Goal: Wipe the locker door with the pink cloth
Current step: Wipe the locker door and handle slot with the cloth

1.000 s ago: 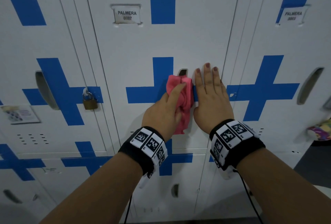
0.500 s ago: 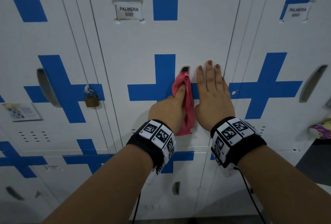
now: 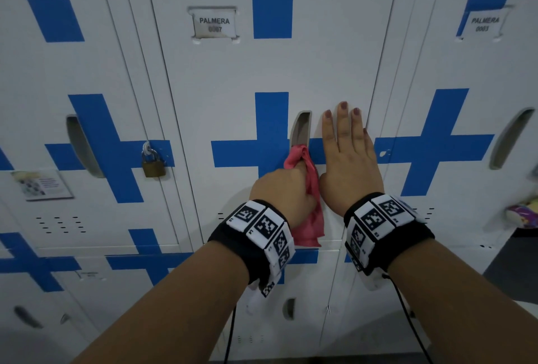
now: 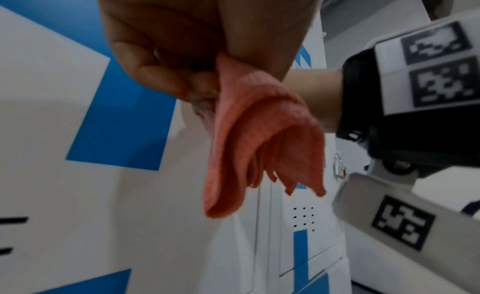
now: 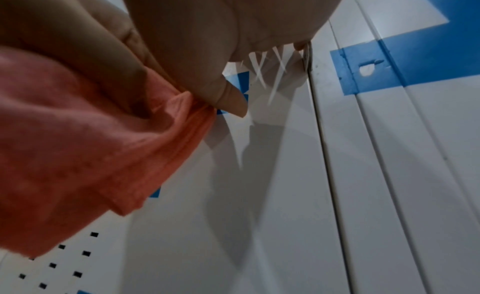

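While mid-wipe on locker door (image 3: 270, 72) | step: handle recess (image 3: 301, 127) being worked, judged partway | right hand (image 3: 348, 160) flat, fingers straight, just right of recess | left hand (image 3: 281, 192) gripping pink cloth (image 3: 308, 203), bunched at recess foot, lower than 1.0 s ago | next: firm sweeps beyond recess.
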### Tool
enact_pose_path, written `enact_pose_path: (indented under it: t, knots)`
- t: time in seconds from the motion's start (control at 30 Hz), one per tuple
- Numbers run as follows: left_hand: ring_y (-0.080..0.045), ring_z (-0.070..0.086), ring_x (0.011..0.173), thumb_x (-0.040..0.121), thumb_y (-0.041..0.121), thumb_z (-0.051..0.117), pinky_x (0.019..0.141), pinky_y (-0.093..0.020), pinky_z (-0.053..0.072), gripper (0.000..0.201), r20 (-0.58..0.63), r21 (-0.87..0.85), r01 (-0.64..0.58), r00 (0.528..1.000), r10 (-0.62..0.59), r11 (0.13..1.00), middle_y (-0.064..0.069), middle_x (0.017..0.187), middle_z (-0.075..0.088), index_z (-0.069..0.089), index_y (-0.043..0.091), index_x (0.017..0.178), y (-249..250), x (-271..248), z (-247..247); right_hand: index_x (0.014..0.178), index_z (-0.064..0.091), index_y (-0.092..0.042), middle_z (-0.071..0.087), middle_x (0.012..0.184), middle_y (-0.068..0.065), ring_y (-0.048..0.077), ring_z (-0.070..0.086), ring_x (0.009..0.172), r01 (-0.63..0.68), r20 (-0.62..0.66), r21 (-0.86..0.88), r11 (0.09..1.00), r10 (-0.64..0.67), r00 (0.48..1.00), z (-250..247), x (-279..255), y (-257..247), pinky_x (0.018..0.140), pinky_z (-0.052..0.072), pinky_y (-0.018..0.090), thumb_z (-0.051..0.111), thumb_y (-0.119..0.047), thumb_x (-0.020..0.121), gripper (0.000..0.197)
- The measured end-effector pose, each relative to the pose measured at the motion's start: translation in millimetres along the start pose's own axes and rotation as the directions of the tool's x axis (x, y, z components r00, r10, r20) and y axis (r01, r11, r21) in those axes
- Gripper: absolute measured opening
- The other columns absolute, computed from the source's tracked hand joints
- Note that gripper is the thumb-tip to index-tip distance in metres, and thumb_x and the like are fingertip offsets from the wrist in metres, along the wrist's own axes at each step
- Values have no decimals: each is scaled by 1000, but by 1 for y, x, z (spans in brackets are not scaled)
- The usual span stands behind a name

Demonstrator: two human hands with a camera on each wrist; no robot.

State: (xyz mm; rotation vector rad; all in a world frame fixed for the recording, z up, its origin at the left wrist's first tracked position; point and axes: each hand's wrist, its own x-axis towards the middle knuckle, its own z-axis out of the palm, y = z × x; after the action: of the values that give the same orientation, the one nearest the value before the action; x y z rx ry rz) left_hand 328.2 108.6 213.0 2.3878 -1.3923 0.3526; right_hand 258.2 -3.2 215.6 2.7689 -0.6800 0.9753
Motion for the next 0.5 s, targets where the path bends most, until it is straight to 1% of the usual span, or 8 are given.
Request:
enact_pose_path:
  t: [0.07,0.13,0.2,0.27,0.33,0.4,0.5]
  knots:
    - [-24,55,71,80,24,54,62,-32,44,31,31,-129,36,999,-33,991,-7,89,63,49,14,109,1,0,1,148,-7,-13,-18,155,9,27,-17,142,-1,-11,-18,1000,1,1000,4,1,1,116,-1,41,28,-33,84,75]
    - [-23,59,74,78,23,55,67,-35,51,24,40,-254,58,998,-50,965,-5,86,64,53,14,101,2,1,2,149,-6,-13,-16,156,9,28,-16,142,-5,-30,-23,1000,4,1000,6,2,2,116,0,41,40,-26,87,77]
    - [-21,60,74,77,22,55,71,-37,53,19,42,-348,79,997,-68,934,-3,83,63,56,15,94,3,3,2,148,-6,-13,-15,156,9,28,-15,143,-8,-41,-25,1000,7,999,7,2,1,116,0,42,43,-22,87,79]
    - [-21,60,77,76,22,56,75,-38,53,18,57,-412,108,994,-93,905,-3,85,62,58,14,92,2,5,2,148,-6,-13,-16,156,10,28,-15,143,-9,-41,-27,1000,8,999,7,2,1,116,1,42,41,-20,86,78]
    - [-21,60,79,75,22,57,76,-39,52,18,60,-442,118,993,-102,889,-3,87,62,59,14,92,1,5,2,148,-6,-13,-16,156,10,28,-15,142,-11,-41,-28,1000,9,999,7,2,0,116,0,42,39,-21,87,77]
    - [-21,60,81,76,22,58,77,-38,52,21,59,-440,113,994,-97,891,-4,89,63,59,14,95,2,3,0,148,-7,-13,-17,156,10,27,-16,142,-13,-36,-28,1000,12,999,7,2,-1,116,0,42,39,-22,86,78]
    - [-23,60,80,80,20,56,73,-36,52,25,55,-354,88,996,-73,931,-5,89,64,56,12,104,4,-1,-2,148,-8,-14,-18,155,9,27,-18,142,-15,-23,-27,1000,15,1000,7,2,0,116,-1,42,42,-23,85,81]
